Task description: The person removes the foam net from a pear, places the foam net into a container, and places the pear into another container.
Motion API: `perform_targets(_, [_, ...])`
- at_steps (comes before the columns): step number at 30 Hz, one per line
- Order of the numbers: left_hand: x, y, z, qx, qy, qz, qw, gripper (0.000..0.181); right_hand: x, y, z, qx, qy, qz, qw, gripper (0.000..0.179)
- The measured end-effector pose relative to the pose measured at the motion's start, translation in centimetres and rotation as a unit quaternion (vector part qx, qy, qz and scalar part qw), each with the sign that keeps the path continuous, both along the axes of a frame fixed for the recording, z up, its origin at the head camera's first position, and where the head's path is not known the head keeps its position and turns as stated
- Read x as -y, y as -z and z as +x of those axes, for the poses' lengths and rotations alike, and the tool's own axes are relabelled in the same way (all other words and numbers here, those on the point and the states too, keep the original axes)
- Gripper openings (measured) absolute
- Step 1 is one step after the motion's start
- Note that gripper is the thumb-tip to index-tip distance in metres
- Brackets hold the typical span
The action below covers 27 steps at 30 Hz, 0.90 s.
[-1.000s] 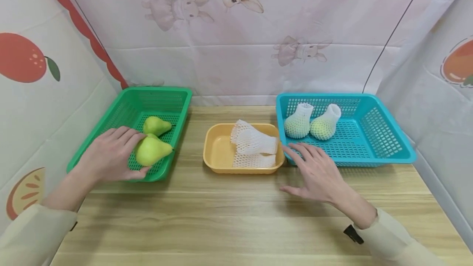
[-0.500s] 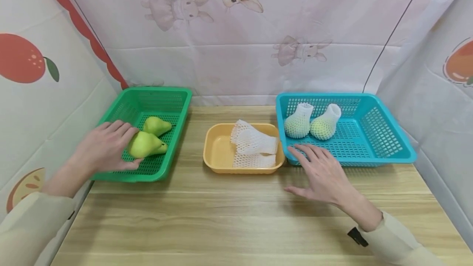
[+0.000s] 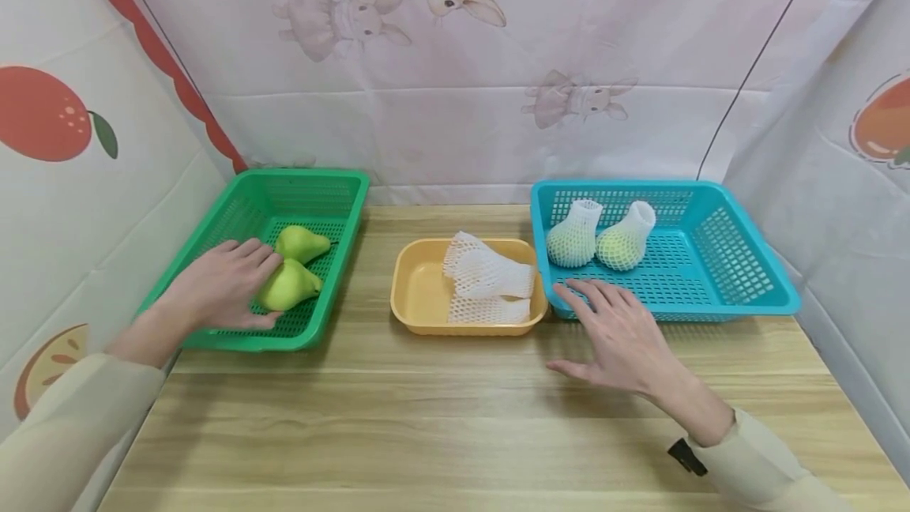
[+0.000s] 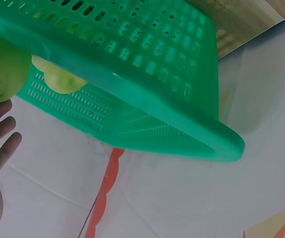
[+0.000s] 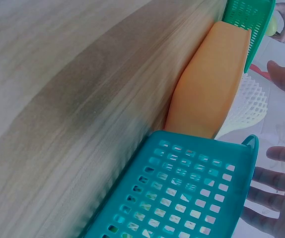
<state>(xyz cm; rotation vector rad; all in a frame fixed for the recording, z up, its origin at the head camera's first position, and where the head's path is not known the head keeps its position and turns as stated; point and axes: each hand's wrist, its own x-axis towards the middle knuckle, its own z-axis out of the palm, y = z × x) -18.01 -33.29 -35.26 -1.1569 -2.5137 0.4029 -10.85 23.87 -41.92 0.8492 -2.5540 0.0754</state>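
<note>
At the green basket (image 3: 259, 342), my left hand (image 3: 220, 283) reaches over the near-left rim. Its fingers and straight thumb lie around a green pear (image 3: 287, 287) low in the basket. In the left wrist view, spread fingers (image 4: 1, 129) reach the edge of a pear (image 4: 3, 69). A second pear (image 3: 302, 243) lies just behind. Whatever is under the palm is hidden. My right hand (image 3: 622, 330) has fingers spread over the near-left corner of the blue basket (image 3: 725, 310) and holds nothing. That basket contains two pears (image 3: 622, 247) in white foam nets.
Between the baskets stands a yellow tray (image 3: 419, 291) with several loose white foam nets (image 3: 490, 271). Its right end touches or nearly touches the blue basket. The wooden table (image 3: 441, 417) backs onto a printed cloth wall (image 3: 455, 141), with cloth walls on both sides.
A second ago my left hand held a pear raised over the green basket's right side. It moved left and down with it, and its fingers now look loosened. The right hand barely shifted.
</note>
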Motion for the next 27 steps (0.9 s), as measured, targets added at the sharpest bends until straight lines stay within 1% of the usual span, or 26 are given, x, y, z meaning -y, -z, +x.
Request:
perform_targets(8, [-0.4,0.9,-0.6,0.023,-0.014,-0.016,0.9995,0.068,0.0,0.2,0.2,0.001,0.006,0.008,1.0,0.111])
perform_targets(15, [-0.8,1.8,-0.8,0.042,-0.021,-0.027,0.9986,0.07,-0.1,0.6,0.2,0.0,0.002,0.007,1.0,0.11])
perform_targets(21, [-1.1,2.7,-1.0,0.043,-0.017,-0.035,0.9983,0.073,0.0,0.6,0.3,-0.004,0.0,0.008,1.0,0.109])
perform_targets(27, [-1.2,3.0,-1.0,0.051,-0.02,-0.039,0.9977,0.077,0.0,0.7,0.3,-0.006,0.002,0.006,1.0,0.108])
